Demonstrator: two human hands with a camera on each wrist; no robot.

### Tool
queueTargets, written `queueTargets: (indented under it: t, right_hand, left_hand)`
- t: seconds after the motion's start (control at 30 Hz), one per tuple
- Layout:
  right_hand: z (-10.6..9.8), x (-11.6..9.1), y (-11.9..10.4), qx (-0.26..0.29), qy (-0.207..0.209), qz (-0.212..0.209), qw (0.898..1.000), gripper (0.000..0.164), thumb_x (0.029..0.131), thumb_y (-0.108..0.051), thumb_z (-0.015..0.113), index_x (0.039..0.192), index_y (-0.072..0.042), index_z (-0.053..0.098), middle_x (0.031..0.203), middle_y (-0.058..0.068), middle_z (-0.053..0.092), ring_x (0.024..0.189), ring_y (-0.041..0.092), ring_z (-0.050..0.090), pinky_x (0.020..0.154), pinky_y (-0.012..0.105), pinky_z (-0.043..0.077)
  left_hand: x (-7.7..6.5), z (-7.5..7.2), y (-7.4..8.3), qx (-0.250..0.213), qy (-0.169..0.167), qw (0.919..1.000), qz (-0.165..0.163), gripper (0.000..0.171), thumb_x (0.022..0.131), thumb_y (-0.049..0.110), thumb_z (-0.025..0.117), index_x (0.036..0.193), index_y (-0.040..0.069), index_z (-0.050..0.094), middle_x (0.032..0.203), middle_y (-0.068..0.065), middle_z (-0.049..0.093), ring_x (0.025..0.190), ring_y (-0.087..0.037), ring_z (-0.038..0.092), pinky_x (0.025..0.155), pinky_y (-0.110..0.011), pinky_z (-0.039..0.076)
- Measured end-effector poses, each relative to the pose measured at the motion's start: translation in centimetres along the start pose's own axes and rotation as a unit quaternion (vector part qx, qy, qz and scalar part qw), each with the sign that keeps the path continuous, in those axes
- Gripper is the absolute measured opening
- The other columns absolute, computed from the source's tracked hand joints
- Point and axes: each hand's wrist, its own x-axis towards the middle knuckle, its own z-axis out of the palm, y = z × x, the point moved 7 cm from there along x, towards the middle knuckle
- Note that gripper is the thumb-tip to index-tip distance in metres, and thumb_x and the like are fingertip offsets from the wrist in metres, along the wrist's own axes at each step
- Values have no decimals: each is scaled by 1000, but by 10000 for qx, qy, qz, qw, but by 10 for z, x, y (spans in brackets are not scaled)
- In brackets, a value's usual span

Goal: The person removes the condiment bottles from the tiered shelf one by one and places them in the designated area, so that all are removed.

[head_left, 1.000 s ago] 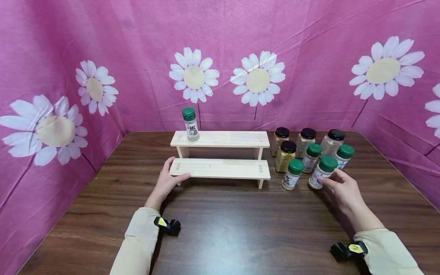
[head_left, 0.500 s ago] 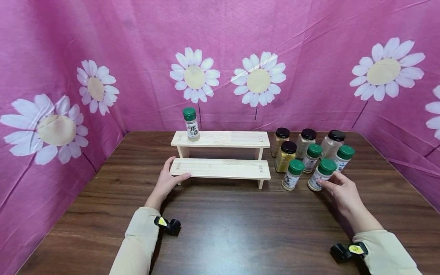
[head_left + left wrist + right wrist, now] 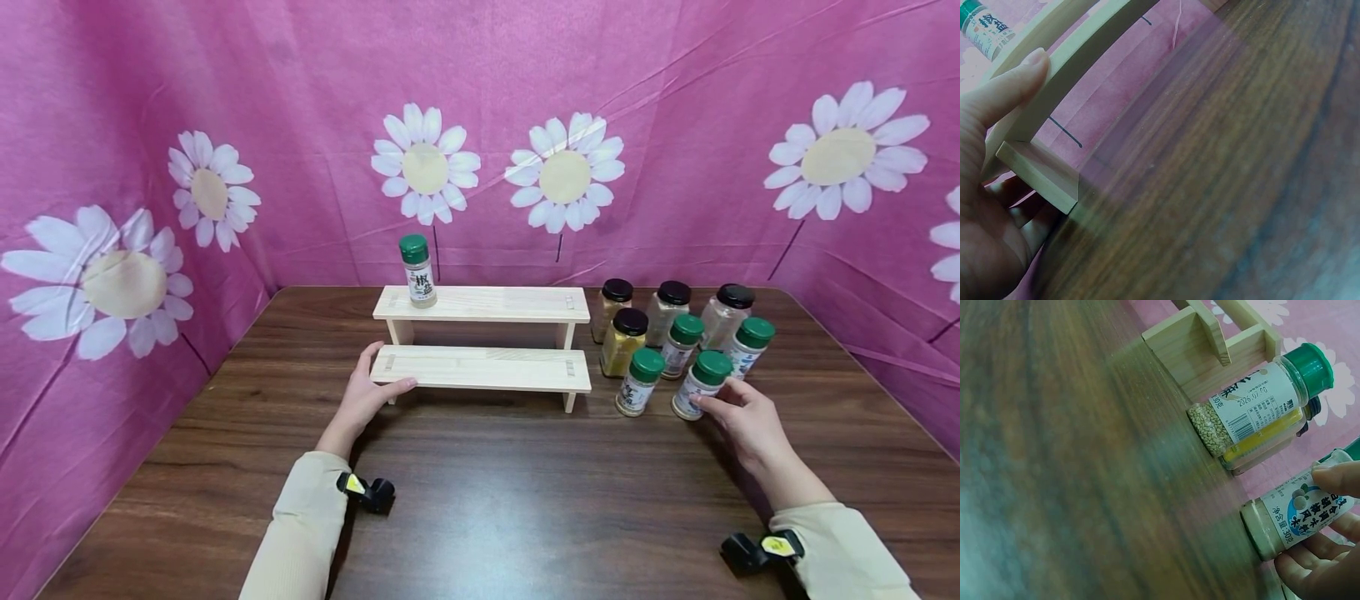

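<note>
My left hand (image 3: 367,396) grips the left end of the lower step of a pale two-tier wooden shelf rack (image 3: 480,367). The thumb lies on top of the board, and the fingers reach behind the end leg (image 3: 1044,178). On the upper step, towards the left, stands a green-capped seasoning bottle (image 3: 418,273). My right hand (image 3: 750,421) pinches another green-capped seasoning bottle (image 3: 696,390) between thumb and fingers, at the front of the group on the right. In the right wrist view, this bottle (image 3: 1300,509) holds pale powder. Beside it stands a green-capped sesame bottle (image 3: 636,387).
Behind the held bottle stand two green-capped bottles (image 3: 678,346) and several black-capped jars (image 3: 622,342), one of them yellow inside. The brown wooden table (image 3: 480,492) reaches back to a pink flowered curtain (image 3: 322,167).
The bottle in my right hand has shifted slightly down and left, its cap now lower in the head view. My left hand and the shelf rack stay in place.
</note>
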Motion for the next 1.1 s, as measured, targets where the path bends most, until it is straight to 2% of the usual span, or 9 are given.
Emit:
queueTargets:
  t: [0.3, 0.63, 0.87, 1.1]
  right_hand:
    - [0, 2, 0, -118, 9, -57, 9999, 24, 76, -4, 65, 86, -25, 61, 83, -13, 57, 77, -1, 50, 64, 12, 42]
    - [3, 1, -2, 450, -162, -18, 9989, 27, 77, 1, 62, 89, -23, 62, 86, -10, 58, 80, 1, 51, 67, 14, 42]
    - [2, -1, -7, 453, -120, 76, 9989, 27, 77, 0, 62, 89, -24, 61, 85, -10, 57, 80, 1, 50, 66, 13, 42]
    - [4, 0, -13, 380, -154, -61, 9991, 29, 78, 0, 61, 92, -25, 60, 87, -10, 57, 80, 1, 51, 66, 14, 42]
  left_hand:
    - [0, -1, 2, 17, 40, 10000, -55, 82, 65, 10, 75, 130, 6, 25, 120, -15, 38, 104, -22, 36, 92, -34, 24]
    - [-1, -1, 2, 72, 31, 10000, 15, 83, 65, 10, 75, 131, 4, 24, 120, -16, 39, 104, -23, 37, 91, -35, 24]
    - [0, 1, 2, 87, 22, 10000, 34, 83, 65, 11, 75, 131, 4, 24, 120, -16, 39, 104, -23, 37, 91, -35, 24]
    - [0, 1, 0, 51, 12, 10000, 33, 83, 65, 10, 75, 131, 4, 24, 119, -17, 39, 103, -23, 37, 91, -35, 25]
